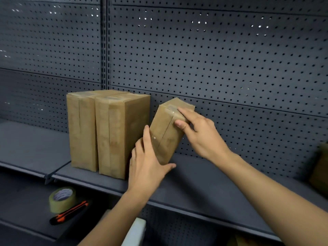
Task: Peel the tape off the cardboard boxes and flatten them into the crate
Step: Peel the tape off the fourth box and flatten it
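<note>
The small box (166, 134) stands on the shelf (204, 183), tilted, its top leaning right toward the perforated back panel (230, 59) and its lower end near the shelf surface; the tilt appears intended to turn the taped top edge toward the person for access.

The left hand (147, 166) grips the lower part of the small box, fingers laid up its left side and thumb spread below its bottom corner, which steadies it against pulling. The right hand (200, 134) pinches the top edge: index finger on the tape strip (173, 109) across the top, thumb on the front face, remaining fingers curled; this is judged to be a search for a tape end to lift.

The small box is plain brown cardboard, closed, with glossy clear tape over the top and a seam running down the front face.

Two taller boxes (106, 135) stand upright just to the left, touching each other, also taped. A tape roll (62, 199) and an orange-and-black knife (69, 213) lie on the lower shelf; no crate can be identified.
</note>
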Available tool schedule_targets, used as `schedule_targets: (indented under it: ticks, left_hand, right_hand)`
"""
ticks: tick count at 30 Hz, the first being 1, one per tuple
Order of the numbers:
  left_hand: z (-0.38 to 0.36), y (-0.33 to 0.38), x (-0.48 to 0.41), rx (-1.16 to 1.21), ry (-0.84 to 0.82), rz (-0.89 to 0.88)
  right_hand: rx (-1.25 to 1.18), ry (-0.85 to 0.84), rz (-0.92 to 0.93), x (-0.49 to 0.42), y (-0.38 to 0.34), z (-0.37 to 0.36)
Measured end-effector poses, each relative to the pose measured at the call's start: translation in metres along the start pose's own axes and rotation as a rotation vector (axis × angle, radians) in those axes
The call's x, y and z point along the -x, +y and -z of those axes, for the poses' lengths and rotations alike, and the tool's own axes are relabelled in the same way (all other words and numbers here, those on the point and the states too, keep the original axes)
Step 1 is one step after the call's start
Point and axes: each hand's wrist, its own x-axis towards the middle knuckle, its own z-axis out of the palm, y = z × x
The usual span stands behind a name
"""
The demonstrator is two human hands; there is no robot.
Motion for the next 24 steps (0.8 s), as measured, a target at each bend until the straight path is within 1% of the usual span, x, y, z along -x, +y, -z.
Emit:
schedule_targets:
  ticks: [2, 5, 8, 10, 12, 15, 19, 24]
  left_hand:
    - [-0.007, 0.005, 0.001, 0.013, 0.025, -0.035]
    - [-0.013, 0.005, 0.002, 0.108, 0.014, -0.080]
    - [-0.015, 0.005, 0.000, 0.121, -0.035, -0.158]
    - [-0.015, 0.006, -0.002, 0.070, -0.086, -0.222]
    - [-0.014, 0.007, -0.005, 0.054, -0.130, -0.272]
    - [-0.011, 0.008, -0.010, 0.074, -0.210, -0.361]
    - [-0.008, 0.016, -0.012, 0.111, -0.303, -0.473]
    - [-0.012, 0.024, -0.010, 0.131, -0.389, -0.528]
  right_hand:
    - [-0.004, 0.020, -0.022, 0.009, 0.005, 0.004]
    - [-0.006, 0.064, -0.023, 0.027, 0.008, 0.017]
    - [0.055, 0.113, 0.088, 0.047, 0.013, 0.042]
    - [0.090, 0.068, 0.172, 0.059, 0.022, 0.063]
    - [0.124, -0.022, 0.205, 0.067, 0.038, 0.084]
    - [0.171, -0.135, 0.118, 0.076, 0.065, 0.109]
    - [0.261, -0.214, 0.019, 0.085, 0.097, 0.125]
    - [0.395, -0.212, 0.007, 0.097, 0.118, 0.135]
